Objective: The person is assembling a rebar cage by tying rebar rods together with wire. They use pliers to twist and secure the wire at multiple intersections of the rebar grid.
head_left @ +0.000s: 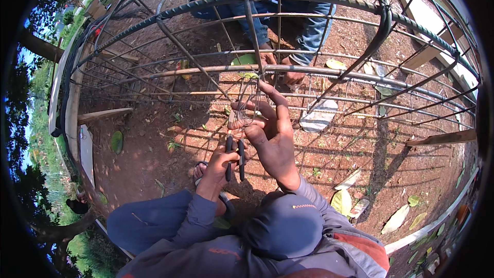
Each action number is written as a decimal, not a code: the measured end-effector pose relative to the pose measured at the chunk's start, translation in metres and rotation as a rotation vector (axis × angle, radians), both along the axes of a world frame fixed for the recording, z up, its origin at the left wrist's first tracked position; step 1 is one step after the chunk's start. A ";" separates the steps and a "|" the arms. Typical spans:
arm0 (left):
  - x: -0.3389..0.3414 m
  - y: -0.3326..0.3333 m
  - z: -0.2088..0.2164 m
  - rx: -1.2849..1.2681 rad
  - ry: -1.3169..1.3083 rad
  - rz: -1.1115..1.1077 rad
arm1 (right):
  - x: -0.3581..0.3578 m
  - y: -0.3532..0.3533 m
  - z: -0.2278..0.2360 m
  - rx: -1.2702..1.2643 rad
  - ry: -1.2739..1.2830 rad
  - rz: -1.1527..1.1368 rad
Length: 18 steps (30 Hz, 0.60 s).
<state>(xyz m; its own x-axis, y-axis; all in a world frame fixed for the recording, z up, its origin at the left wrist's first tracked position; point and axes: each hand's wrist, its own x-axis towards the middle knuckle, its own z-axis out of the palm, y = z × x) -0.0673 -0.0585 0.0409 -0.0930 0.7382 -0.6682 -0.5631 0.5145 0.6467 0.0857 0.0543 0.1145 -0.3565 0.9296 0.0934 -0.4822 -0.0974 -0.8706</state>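
Note:
My left hand (pixel 218 167) is closed round a pair of pincers with two black handles (pixel 229 159); their jaws are partly hidden. Just above the pincers sits a looped bundle of thin tie wire (pixel 244 104). Around this wire curl the thumb and some fingers of my right hand (pixel 272 141), while another finger stretches up to the rebar cage (pixel 211 69). Exactly which strands the fingertips grip is hard to make out. The cage, of ribbed long bars and bent cross bars, spans the view in front of me.
Across the cage another person's hands (pixel 293 72) work at a lower bar, below blue trousers (pixel 316 15). Wooden pieces (pixel 442 138) prop the sides. A flat pale stone (pixel 319 115) and fallen leaves (pixel 396 220) lie on the reddish soil. Tree branches stand at left.

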 end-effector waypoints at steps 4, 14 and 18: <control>0.012 0.020 0.068 0.164 -0.174 0.114 | 0.001 0.005 0.019 -0.203 0.107 0.106; 0.009 0.007 0.073 0.585 -0.983 0.007 | 0.027 0.020 -0.034 -0.177 0.217 0.247; 0.034 0.005 0.069 0.722 -1.291 -0.087 | 0.029 0.021 -0.036 -0.146 0.183 0.238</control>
<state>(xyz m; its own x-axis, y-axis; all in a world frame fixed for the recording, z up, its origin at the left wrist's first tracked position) -0.0337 -0.0534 0.1098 0.3267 0.9108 0.2525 -0.9188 0.3686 -0.1409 0.1145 0.0750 0.0783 -0.5548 0.8306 0.0474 -0.5777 -0.3436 -0.7404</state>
